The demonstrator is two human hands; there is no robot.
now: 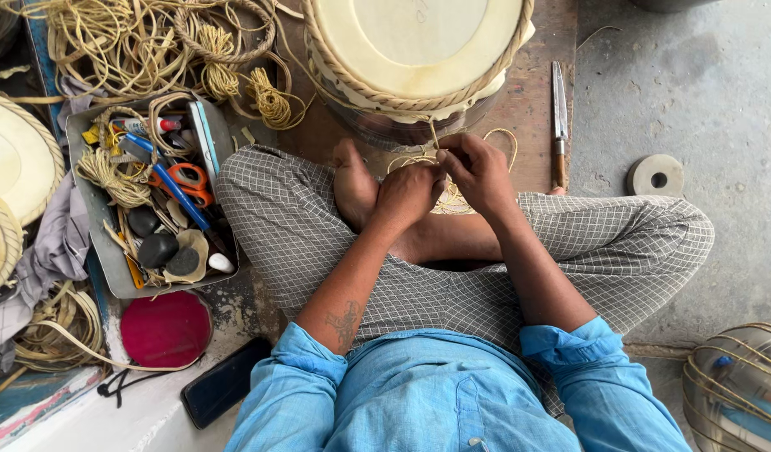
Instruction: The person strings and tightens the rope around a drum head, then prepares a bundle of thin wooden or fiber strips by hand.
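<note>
Wooden floor, both hands (444, 180) together, fingers curled, pinching pale cord (435, 138) below the drum (414, 50).

The person wears a light blue shirt, its sleeves rolled up above the elbows. Grey cloth with a fine white check covers both legs. A dark tattoo marks the left forearm. The feet are bare.

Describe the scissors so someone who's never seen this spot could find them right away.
Start at the grey metal tray on the floor beside the seated person's left knee, below the heap of pale cord. The scissors lie in its upper middle, next to a blue pen. Their bright orange handle loops set them apart from the dark stones and straw-coloured cord scraps around them.
</note>
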